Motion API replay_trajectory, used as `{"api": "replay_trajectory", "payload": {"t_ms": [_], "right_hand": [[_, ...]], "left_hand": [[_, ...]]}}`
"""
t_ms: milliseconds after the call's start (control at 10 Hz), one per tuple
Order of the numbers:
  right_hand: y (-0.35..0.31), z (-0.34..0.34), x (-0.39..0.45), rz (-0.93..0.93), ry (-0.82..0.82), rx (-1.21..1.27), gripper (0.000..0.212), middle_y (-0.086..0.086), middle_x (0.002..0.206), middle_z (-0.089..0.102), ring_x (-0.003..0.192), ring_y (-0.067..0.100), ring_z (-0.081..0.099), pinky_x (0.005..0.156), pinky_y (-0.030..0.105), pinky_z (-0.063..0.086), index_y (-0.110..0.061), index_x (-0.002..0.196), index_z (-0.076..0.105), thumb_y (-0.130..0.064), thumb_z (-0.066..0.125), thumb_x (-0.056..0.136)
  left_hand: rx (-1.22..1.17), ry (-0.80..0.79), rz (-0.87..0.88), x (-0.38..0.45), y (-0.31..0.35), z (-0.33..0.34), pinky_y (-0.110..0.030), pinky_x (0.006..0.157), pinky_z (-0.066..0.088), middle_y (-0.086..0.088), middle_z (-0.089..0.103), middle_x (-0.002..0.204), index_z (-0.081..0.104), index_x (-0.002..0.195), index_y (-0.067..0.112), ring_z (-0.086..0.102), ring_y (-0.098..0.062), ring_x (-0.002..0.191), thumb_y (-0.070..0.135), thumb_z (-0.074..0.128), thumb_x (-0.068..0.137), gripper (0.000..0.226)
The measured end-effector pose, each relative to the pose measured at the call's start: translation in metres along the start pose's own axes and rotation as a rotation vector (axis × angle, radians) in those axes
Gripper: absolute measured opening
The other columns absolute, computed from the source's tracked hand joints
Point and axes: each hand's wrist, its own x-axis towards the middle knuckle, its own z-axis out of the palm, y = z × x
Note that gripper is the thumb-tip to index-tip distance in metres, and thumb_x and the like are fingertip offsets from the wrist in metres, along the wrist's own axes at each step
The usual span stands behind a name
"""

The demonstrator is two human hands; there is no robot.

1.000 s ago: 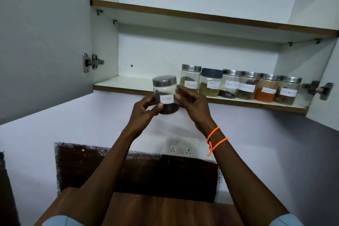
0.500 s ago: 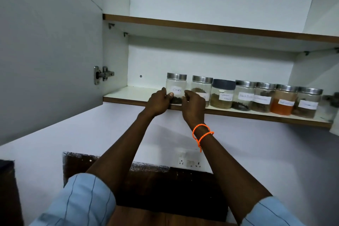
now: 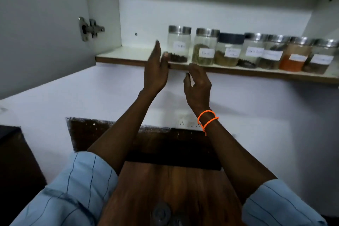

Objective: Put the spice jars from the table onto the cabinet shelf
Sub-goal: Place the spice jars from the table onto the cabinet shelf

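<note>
leftmost jar (image 3: pixel 178 44): dark cloves, on shelf (image 3: pixel 124 54); hands: left hand (image 3: pixel 156 71), right hand (image 3: pixel 198 86) empty, spread

The handwritten labels on the spice jars (image 3: pixel 251 51) are blurred and cannot be read. The left hand (image 3: pixel 156 69) covers the lower left corner of the leftmost jar (image 3: pixel 178 44); contact between thumb and glass cannot be determined. The cabinet shelf (image 3: pixel 238 72) runs out of frame at the right edge, cutting off the far end of the row. A round metal-lidded object (image 3: pixel 160 213) at the bottom edge is blurred and partly cropped. Both sleeves (image 3: pixel 73 194) are cut off at the bottom.
</note>
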Motion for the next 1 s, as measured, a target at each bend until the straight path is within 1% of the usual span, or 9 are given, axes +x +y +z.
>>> {"api": "replay_trajectory", "payload": {"t_ms": [100, 200, 300, 400, 500, 600, 800, 900, 1000], "right_hand": [[0.023, -0.004, -0.05, 0.017, -0.069, 0.001, 0.027, 0.017, 0.121, 0.071, 0.116, 0.029, 0.068, 0.095, 0.033, 0.056, 0.0, 0.115, 0.076, 0.007, 0.064, 0.091], [0.047, -0.012, -0.12, 0.162, -0.261, -0.01, 0.027, 0.019, 0.119, 0.072, 0.115, 0.031, 0.069, 0.1, 0.029, 0.052, 0.001, 0.113, 0.077, 0.008, 0.065, 0.09], [0.067, -0.028, -0.195, 0.368, -0.529, -0.068, 0.029, 0.025, 0.121, 0.072, 0.118, 0.037, 0.067, 0.112, 0.031, 0.044, 0.007, 0.114, 0.075, 0.011, 0.065, 0.086], [0.075, -0.043, -0.262, 0.58, -0.835, -0.115, 0.032, 0.026, 0.129, 0.066, 0.126, 0.039, 0.061, 0.113, 0.039, 0.042, 0.008, 0.12, 0.071, -0.003, 0.062, 0.091], [0.08, -0.054, -0.314, 0.768, -1.135, -0.187, 0.04, 0.024, 0.144, 0.057, 0.136, 0.04, 0.051, 0.114, 0.04, 0.037, -0.002, 0.138, 0.06, -0.014, 0.059, 0.1], [0.076, -0.066, -0.357, 0.79, -1.28, -0.145, 0.041, 0.016, 0.148, 0.056, 0.139, 0.031, 0.051, 0.116, 0.033, 0.037, -0.003, 0.135, 0.064, -0.019, 0.068, 0.097], [0.062, -0.081, -0.399, 0.848, -1.414, -0.128, 0.086, 0.014, 0.145, 0.055, 0.133, 0.028, 0.054, 0.111, 0.035, 0.043, -0.006, 0.141, 0.055, -0.037, 0.093, 0.07], [0.063, -0.082, -0.408, 0.814, -1.391, -0.157, 0.077, 0.015, 0.139, 0.055, 0.128, 0.028, 0.056, 0.106, 0.034, 0.045, -0.008, 0.137, 0.058, -0.032, 0.091, 0.072], [0.069, -0.084, -0.399, 0.774, -1.35, -0.168, 0.076, 0.015, 0.136, 0.053, 0.126, 0.028, 0.055, 0.102, 0.025, 0.041, -0.01, 0.138, 0.059, -0.026, 0.091, 0.071]], "left_hand": [[-0.112, 0.304, 0.016, -0.051, -0.025, 0.01, -0.052, 0.09, 0.06, 0.01, 0.053, 0.15, 0.05, 0.149, 0.027, 0.06, -0.021, 0.131, 0.041, 0.044, 0.109, 0.043], [-0.143, 0.249, -0.156, -0.129, -0.062, 0.021, -0.052, 0.087, 0.061, 0.01, 0.062, 0.137, 0.061, 0.138, 0.027, 0.063, -0.017, 0.125, 0.041, 0.048, 0.108, 0.035], [-0.108, 0.032, -0.32, -0.222, -0.092, 0.029, -0.053, 0.091, 0.056, -0.009, 0.071, 0.118, 0.069, 0.121, 0.008, 0.068, -0.026, 0.111, 0.026, 0.05, 0.108, 0.03], [-0.025, -0.134, -0.495, -0.303, -0.101, 0.019, -0.031, 0.102, 0.053, -0.011, 0.074, 0.114, 0.071, 0.119, 0.004, 0.068, -0.025, 0.111, 0.022, 0.05, 0.108, 0.03], [0.321, -0.378, -0.389, -0.353, -0.112, 0.005, -0.022, 0.095, 0.051, -0.008, 0.075, 0.108, 0.072, 0.114, 0.01, 0.07, -0.024, 0.104, 0.024, 0.05, 0.106, 0.028], [0.421, -0.546, -0.464, -0.385, -0.118, 0.005, -0.042, 0.088, 0.056, -0.015, 0.074, 0.103, 0.07, 0.111, 0.007, 0.07, -0.034, 0.099, 0.02, 0.054, 0.101, 0.023], [0.424, -0.632, -0.503, -0.433, -0.131, 0.0, -0.041, 0.09, 0.056, -0.014, 0.075, 0.103, 0.072, 0.108, 0.008, 0.07, -0.032, 0.1, 0.035, 0.054, 0.102, 0.032], [0.195, -0.447, -0.667, -0.45, -0.126, 0.011, -0.04, 0.087, 0.051, -0.021, 0.074, 0.087, 0.072, 0.087, 0.007, 0.068, -0.027, 0.085, 0.025, 0.062, 0.102, 0.026], [0.083, -0.468, -0.802, -0.448, -0.124, 0.012, -0.035, 0.082, 0.052, -0.025, 0.07, 0.081, 0.067, 0.078, 0.01, 0.065, -0.025, 0.08, 0.025, 0.06, 0.103, 0.03]]}}
